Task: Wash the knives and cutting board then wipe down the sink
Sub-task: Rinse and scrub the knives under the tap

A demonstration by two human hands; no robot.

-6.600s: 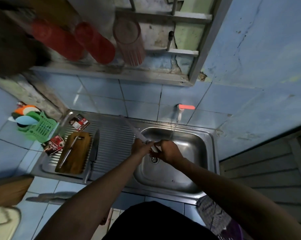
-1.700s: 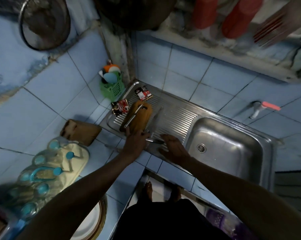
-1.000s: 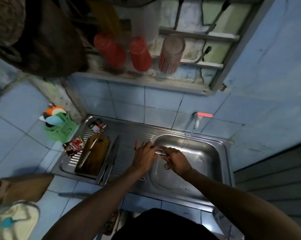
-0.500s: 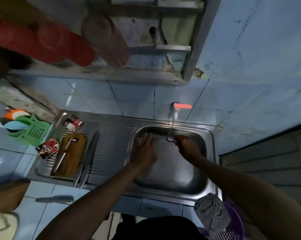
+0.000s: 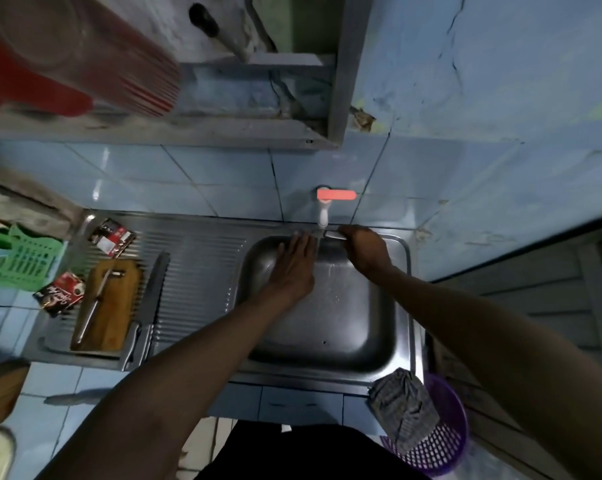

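Observation:
My right hand (image 5: 365,251) grips a small knife (image 5: 329,234) by its handle, blade pointing left under the white tap (image 5: 323,214) with a red lever. My left hand (image 5: 294,263) is flat with straight fingers over the steel sink basin (image 5: 330,327), fingertips at the blade. On the draining board to the left lies a wooden cutting board (image 5: 107,308) with a slim knife (image 5: 95,306) on it. A large knife (image 5: 154,296) lies beside the board on its right, another handle next to it.
Two snack sachets (image 5: 111,235) (image 5: 60,294) lie on the draining board. A green basket (image 5: 22,259) stands at far left. A checked cloth (image 5: 401,407) hangs over the sink's front right corner above a purple basket (image 5: 438,434). Red cups hang overhead at upper left.
Both hands carried the small knife from the draining board into the basin and up under the tap. My left hand now lies flat at the blade.

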